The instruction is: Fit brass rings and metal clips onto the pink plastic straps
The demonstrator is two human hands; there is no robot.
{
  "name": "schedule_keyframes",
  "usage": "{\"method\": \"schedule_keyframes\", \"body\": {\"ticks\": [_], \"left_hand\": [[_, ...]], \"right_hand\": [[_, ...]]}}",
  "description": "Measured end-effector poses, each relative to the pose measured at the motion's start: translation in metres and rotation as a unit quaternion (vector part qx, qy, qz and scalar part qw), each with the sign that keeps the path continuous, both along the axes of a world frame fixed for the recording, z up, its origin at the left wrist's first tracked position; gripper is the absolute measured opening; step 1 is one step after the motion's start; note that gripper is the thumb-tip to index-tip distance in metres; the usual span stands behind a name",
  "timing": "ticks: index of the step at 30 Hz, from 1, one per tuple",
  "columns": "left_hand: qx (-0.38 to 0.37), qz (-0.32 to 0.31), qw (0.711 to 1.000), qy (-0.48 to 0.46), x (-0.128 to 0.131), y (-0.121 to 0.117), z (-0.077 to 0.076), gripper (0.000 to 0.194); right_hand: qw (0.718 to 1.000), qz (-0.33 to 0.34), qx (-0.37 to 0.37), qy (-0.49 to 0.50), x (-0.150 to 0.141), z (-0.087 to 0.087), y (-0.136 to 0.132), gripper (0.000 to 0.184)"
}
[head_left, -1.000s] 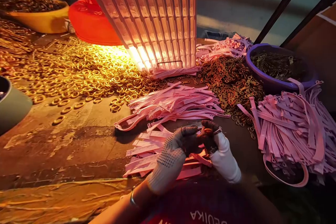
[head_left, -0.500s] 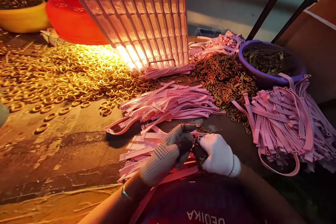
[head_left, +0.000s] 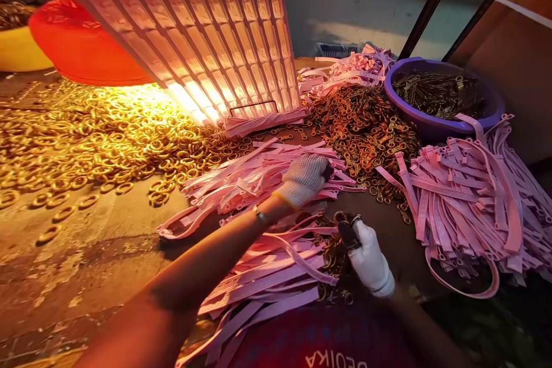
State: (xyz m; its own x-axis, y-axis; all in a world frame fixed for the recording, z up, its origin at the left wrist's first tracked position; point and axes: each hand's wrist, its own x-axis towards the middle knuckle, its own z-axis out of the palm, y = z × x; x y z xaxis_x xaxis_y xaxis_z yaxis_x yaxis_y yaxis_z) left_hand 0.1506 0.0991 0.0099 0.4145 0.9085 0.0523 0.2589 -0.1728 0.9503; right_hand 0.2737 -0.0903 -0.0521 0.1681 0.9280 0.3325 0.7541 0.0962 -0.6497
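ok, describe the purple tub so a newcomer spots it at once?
From the tall ribbed panel, go right past the heap of metal clasps. Behind the big pile of pink straps sits the round tub: purple, unlike the yellow tub at far left, with dark metal pieces inside.

Grey-green wall [head_left: 340, 6] behind; dark slanted bars [head_left: 431, 6] before it. Worn brown table [head_left: 99, 264], brightly lit at left.

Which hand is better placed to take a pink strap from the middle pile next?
Left, probably: the left hand is right over the middle pile, while the right hand is nearer the body, beside metal fittings.
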Motion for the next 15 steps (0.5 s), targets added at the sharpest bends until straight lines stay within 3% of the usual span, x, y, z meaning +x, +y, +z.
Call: {"method": "schedule_keyframes", "body": {"ticks": [2,5,9,12,15], "left_hand": [[0.049,-0.036,0.995,0.076,0.011,0.018,0.003,0.023],[0.105,-0.076,0.977,0.170,0.016,0.024,0.003,0.038],[0.103,-0.054,0.989,0.092,0.014,0.030,0.011,0.027],[0.101,-0.015,0.995,0.015,-0.001,0.041,0.040,0.022],[0.134,0.053,0.986,-0.083,-0.034,0.034,0.079,0.033]], "right_hand": [[1.000,-0.004,0.008,-0.019,0.004,-0.011,-0.004,0.036],[0.998,-0.016,0.054,-0.038,0.009,-0.024,-0.010,0.039],[0.995,-0.006,0.090,-0.036,0.018,-0.020,-0.010,0.042],[0.998,0.014,0.067,-0.005,0.020,-0.001,0.001,0.045],[0.995,0.048,0.071,0.046,0.016,0.021,0.012,0.050]]}}
